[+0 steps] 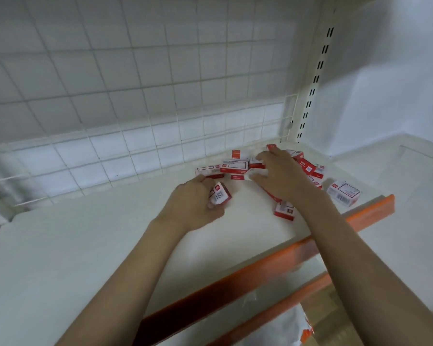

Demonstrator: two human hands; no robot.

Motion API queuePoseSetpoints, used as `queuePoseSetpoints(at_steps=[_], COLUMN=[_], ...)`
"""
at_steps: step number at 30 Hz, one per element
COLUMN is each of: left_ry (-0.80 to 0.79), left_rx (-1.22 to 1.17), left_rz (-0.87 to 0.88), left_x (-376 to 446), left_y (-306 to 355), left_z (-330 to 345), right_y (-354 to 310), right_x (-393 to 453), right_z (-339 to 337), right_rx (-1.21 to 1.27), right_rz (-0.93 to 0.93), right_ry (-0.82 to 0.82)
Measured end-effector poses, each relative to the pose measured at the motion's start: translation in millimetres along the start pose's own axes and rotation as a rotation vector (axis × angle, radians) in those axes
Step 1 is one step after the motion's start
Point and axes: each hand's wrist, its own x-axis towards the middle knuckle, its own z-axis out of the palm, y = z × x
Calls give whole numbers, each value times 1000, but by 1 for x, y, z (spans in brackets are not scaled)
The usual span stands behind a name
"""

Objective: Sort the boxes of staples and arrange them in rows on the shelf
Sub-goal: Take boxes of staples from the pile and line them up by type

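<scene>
Left hand (194,202) grips one staple box (220,193) just off the shelf (85,245), right hand (280,174) spreads loose-fingered over the unsorted pile (238,166) at the back right, its grasp unclear; a careless sweep could knock the box near the orange edge (343,193) off.

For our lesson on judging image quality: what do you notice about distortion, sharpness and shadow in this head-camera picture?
Head view: the wide lens bends the white wire grid back panel and orange shelf edge; the small red-and-white staple boxes are soft, print unreadable; the right hand is slightly blurred; shadow darkens the top right.
</scene>
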Motion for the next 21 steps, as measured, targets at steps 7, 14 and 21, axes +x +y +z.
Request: queuePoseSetpoints(at_steps=[7,14,21], left_ry=[241,386,450], left_rx=[-128,-185,-154], left_rz=[-42,-60,-115], left_x=[-49,-70,-84], left_y=[14,16,27], left_z=[-2,9,14], right_y=[12,14,-7], right_x=[29,25,-19], right_z=[10,18,12], right_rx=[-297,-288,156], right_rz=[18,8,-74], right_ry=[-196,-123,91])
